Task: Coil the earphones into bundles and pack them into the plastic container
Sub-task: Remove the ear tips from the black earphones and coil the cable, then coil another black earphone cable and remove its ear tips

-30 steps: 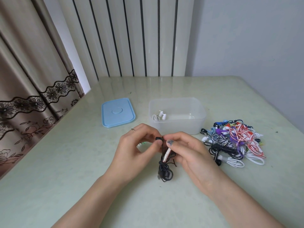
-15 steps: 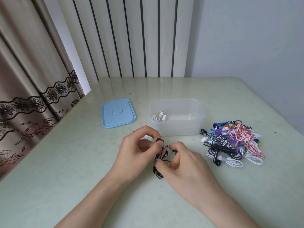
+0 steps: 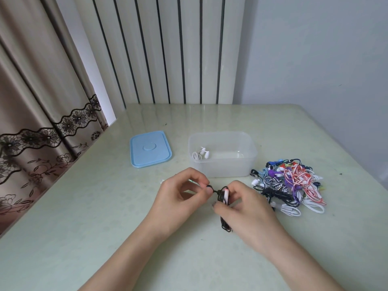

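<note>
A black earphone bundle (image 3: 224, 221) with a white-pink piece hangs between my two hands just above the table. My left hand (image 3: 178, 200) pinches the black earbud end with thumb and forefinger. My right hand (image 3: 245, 208) grips the coiled black cable. Behind them stands the clear plastic container (image 3: 247, 162), holding one white coiled earphone (image 3: 200, 154) at its left end. A heap of mixed-colour earphones (image 3: 291, 183) lies right of my right hand.
The light blue lid (image 3: 150, 148) lies flat left of the container. A brown lace-trimmed curtain (image 3: 42, 114) hangs along the table's left edge. A striped panel and a grey wall stand behind the pale green table (image 3: 84, 217).
My right hand has turned over the black bundle and shifted right, wrapping the cable. The left hand stays pinched on the earbud end, and the bundle now hangs lower under my right hand.
</note>
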`<action>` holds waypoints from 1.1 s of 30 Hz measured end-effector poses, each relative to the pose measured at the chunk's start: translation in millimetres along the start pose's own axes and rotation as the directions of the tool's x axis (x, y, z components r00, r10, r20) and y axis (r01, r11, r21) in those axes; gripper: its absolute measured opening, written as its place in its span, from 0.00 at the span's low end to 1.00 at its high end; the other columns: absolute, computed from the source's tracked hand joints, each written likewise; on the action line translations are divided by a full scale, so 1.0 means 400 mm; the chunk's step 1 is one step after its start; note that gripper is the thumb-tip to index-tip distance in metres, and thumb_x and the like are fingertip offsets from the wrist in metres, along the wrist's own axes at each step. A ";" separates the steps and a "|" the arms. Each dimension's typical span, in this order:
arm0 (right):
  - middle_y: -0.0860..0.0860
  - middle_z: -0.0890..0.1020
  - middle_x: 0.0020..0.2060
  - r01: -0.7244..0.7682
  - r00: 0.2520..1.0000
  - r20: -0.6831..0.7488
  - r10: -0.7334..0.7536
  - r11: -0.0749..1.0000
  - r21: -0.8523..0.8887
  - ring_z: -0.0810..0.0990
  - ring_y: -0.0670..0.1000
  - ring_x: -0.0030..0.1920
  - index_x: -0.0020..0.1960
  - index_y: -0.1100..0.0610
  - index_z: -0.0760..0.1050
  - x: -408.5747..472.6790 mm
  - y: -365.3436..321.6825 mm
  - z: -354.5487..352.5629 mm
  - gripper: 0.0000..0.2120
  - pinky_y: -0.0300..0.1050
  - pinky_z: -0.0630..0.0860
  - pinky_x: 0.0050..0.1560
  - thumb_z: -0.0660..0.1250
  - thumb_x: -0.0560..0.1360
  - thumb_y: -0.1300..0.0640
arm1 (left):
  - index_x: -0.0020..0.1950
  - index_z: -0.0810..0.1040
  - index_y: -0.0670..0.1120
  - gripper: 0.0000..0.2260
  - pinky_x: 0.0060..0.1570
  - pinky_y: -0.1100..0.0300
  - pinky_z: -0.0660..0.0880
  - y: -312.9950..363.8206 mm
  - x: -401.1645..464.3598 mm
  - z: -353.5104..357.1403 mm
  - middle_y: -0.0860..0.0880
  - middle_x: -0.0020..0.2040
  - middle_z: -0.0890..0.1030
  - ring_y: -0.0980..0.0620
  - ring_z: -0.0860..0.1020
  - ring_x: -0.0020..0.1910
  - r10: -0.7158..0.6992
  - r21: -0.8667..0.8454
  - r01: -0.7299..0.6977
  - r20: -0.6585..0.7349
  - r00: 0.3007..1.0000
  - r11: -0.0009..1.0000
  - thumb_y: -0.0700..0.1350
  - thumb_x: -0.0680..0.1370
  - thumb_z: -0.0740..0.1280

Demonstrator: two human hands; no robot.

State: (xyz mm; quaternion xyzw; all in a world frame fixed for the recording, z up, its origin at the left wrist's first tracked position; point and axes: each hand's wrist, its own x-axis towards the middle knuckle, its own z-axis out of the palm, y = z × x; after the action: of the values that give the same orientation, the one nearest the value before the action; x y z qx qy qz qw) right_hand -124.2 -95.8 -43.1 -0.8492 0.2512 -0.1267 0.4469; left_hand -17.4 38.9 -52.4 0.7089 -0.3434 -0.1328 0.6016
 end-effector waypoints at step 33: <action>0.60 0.83 0.55 -0.076 0.916 0.347 0.201 0.936 -0.342 0.83 0.59 0.55 0.61 0.66 0.78 0.377 -0.172 -0.031 0.16 0.54 0.78 0.62 0.56 0.78 0.66 | 0.62 0.72 0.46 0.08 0.32 0.60 0.74 0.026 0.313 -0.082 0.49 0.44 0.81 0.50 0.82 0.33 -0.196 0.595 0.190 -0.055 0.979 0.781 0.41 0.82 0.62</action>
State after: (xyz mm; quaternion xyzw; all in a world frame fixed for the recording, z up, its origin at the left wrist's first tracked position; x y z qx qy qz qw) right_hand 18.8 -153.2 19.3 -0.8988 0.2382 0.1138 0.3500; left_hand 90.3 -17.5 -6.5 0.8928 -0.2963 -0.0823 0.3291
